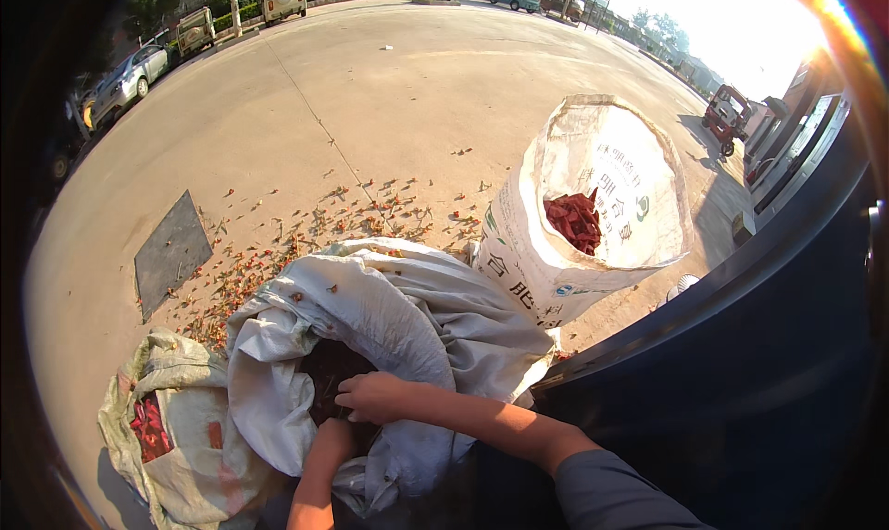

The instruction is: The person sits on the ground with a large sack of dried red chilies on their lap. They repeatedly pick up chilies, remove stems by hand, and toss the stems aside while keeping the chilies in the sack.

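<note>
Both of my hands reach into the shaded mouth of a white woven sack (274,426) whose rim is rolled outward. My left hand (335,438) is low in the opening, its fingers hidden. Just above it, my right hand (375,397) has bent fingers; whether it pinches something small is unclear. The dark contents (333,367) are too shadowed to name. To the left, a dirty woven sack (201,474) holds dried red chillies (150,429). An upright white printed sack (517,252) stands wide-mouthed at the right, with dried red chillies (575,223) inside.
Chilli stems and bits (396,210) litter the concrete ground (417,127) beyond the sacks. A dark flat plate (173,256) lies at left. A large dark blue surface (736,391) borders my right side. Farther off are a silver car (132,75) and a red three-wheeler (727,117).
</note>
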Tool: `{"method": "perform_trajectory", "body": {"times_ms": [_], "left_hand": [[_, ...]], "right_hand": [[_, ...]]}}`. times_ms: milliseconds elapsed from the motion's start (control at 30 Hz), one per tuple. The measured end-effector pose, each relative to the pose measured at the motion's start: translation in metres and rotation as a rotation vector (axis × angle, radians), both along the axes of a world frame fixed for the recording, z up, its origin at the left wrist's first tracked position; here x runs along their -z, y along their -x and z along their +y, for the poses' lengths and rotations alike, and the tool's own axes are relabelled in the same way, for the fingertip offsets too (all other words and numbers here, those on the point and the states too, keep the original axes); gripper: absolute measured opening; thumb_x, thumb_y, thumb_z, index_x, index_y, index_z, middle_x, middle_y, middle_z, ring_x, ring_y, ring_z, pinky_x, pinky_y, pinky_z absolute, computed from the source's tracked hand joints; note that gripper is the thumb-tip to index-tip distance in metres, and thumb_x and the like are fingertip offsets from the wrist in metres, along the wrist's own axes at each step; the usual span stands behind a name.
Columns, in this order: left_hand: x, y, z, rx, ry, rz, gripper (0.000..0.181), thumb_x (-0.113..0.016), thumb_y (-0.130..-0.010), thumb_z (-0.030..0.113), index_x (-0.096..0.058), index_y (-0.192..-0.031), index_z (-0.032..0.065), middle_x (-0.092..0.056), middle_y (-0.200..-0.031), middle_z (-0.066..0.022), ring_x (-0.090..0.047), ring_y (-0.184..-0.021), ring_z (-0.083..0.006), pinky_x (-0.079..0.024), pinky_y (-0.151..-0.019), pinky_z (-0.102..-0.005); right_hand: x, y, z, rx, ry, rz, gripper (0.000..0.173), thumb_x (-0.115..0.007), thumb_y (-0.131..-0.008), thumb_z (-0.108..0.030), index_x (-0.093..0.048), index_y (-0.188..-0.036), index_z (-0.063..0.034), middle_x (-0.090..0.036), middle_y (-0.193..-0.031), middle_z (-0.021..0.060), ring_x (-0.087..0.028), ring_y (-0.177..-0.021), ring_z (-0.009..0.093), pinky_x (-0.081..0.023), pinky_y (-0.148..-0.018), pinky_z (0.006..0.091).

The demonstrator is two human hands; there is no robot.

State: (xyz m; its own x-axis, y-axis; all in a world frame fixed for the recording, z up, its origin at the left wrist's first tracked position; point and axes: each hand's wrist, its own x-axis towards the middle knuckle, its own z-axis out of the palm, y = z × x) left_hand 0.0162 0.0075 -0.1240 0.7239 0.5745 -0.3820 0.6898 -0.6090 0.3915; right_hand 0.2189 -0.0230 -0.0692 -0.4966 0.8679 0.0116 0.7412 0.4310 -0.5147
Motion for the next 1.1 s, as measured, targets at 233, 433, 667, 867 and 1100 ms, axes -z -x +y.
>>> {"method": "perform_trajectory", "body": {"times_ms": [233, 433, 667, 867, 1100], "left_hand": [[-0.049, -0.013, 0.020, -0.290, 0.150, -0.246, 0.024, -0.080, -0.081, 0.015, -0.070, -0.097, 0.0004, -0.071, -0.088, -0.0252, -0.071, -0.087, -0.0431, -0.055, -0.077, -0.0464], [-0.057, -0.023, 0.036, -0.575, 0.563, -0.474, 0.016, -0.069, -0.093, 0.013, -0.068, -0.103, 0.0004, -0.071, -0.082, -0.0112, -0.065, -0.062, -0.0185, -0.051, -0.057, -0.0332], [-0.083, -0.016, 0.040, -0.809, 0.785, -0.787, 0.018, -0.063, -0.103, 0.022, -0.066, -0.102, 0.0042, -0.062, -0.078, 0.0008, -0.055, -0.064, -0.0076, -0.044, -0.055, -0.0258], [-0.083, -0.023, 0.033, -0.936, 0.882, -0.952, 0.020, -0.061, -0.105, 0.027, -0.064, -0.099, 0.0080, -0.057, -0.074, 0.0041, -0.047, -0.057, -0.0031, -0.036, -0.045, -0.0221], [-0.072, -0.025, 0.030, -0.883, 0.329, -0.973, 0.033, -0.066, -0.103, 0.033, -0.064, -0.109, 0.0011, -0.064, -0.080, -0.0040, -0.060, -0.068, -0.0123, -0.048, -0.057, -0.0252]], "right_hand": [[0.046, -0.006, -0.007, 0.156, 0.377, -0.285, 0.023, -0.063, -0.091, -0.022, -0.072, -0.105, -0.0054, -0.075, -0.093, 0.0191, -0.075, -0.091, 0.039, -0.059, -0.077, 0.0493], [0.004, -0.052, 0.012, 0.260, 0.358, -0.053, 0.032, -0.076, -0.087, -0.030, -0.073, -0.104, -0.0032, -0.072, -0.092, 0.0203, -0.071, -0.085, 0.039, -0.054, -0.077, 0.0467], [-0.017, -0.040, 0.026, 0.516, 0.751, 0.931, 0.040, -0.079, -0.092, -0.037, -0.067, -0.105, -0.0017, -0.070, -0.086, 0.0087, -0.065, -0.077, 0.012, -0.052, -0.064, 0.0276], [-0.013, -0.024, 0.025, 0.673, 0.812, 1.241, 0.062, -0.073, -0.092, -0.055, -0.060, -0.117, 0.0004, -0.067, -0.101, 0.0088, -0.064, -0.072, 0.011, -0.052, -0.060, 0.0240], [-0.014, -0.012, 0.017, 0.509, 0.934, 1.053, 0.034, -0.080, -0.091, -0.030, -0.067, -0.106, -0.0015, -0.068, -0.083, 0.0024, -0.060, -0.065, 0.007, -0.045, -0.054, 0.0214]]}}
